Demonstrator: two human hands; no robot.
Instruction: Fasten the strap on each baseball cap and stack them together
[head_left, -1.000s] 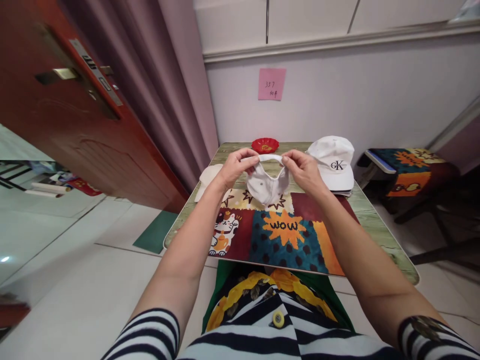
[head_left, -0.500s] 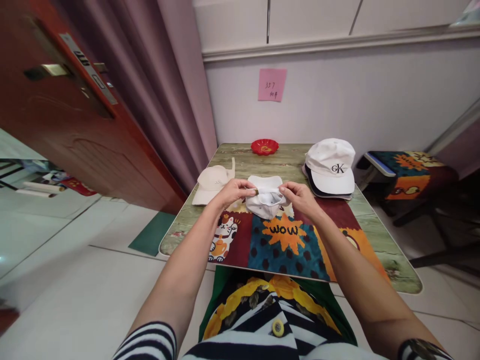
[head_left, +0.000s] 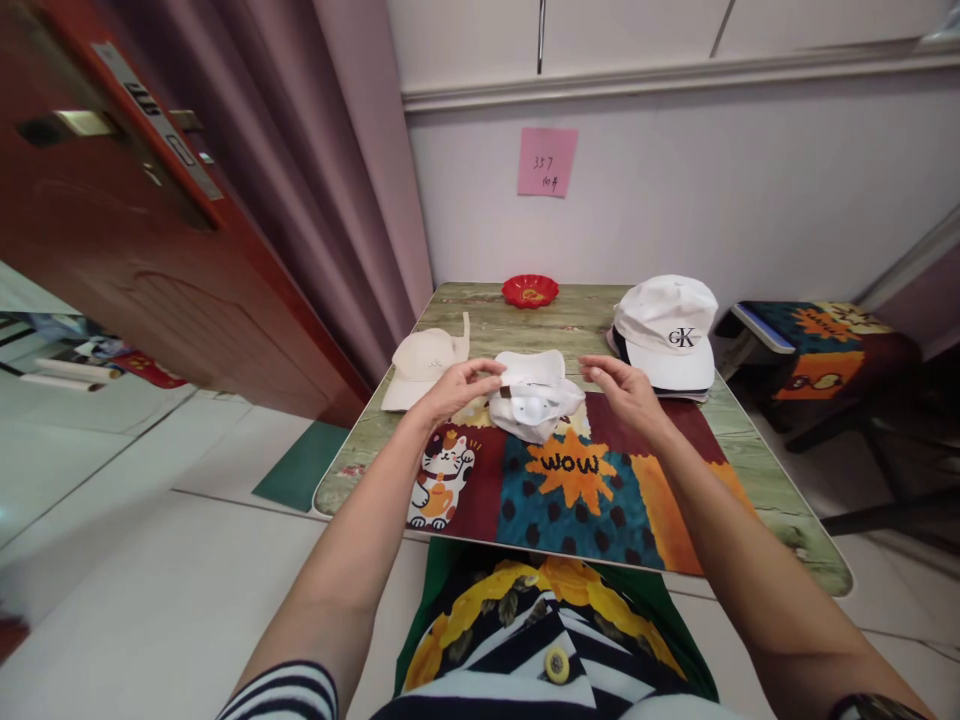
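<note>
A white baseball cap (head_left: pixel 534 408) lies on the patterned mat in front of me, its brim pointing to the wall and its back strap facing up. My left hand (head_left: pixel 466 388) is at the cap's left side, fingers stretched and slightly apart, the tips beside the brim. Whether they touch the cap I cannot tell. To the right of the cap hovers my right hand (head_left: pixel 624 388), open and holding nothing, with a small gap to the fabric. A cream cap (head_left: pixel 424 362) with its strap end sticking up sits left of my left hand.
On the right stands a stack of caps topped by a white cap with CK letters (head_left: pixel 671 325). A red scalloped dish (head_left: pixel 530 291) sits at the table's back. The mat (head_left: pixel 570 520) covers the table's front middle. A dark chair (head_left: pixel 862 450) stands to the right.
My right hand has let go of the white cap's strap and moved right. The left fingers have loosened from the strap. The cap now rests with its strap end loose.
</note>
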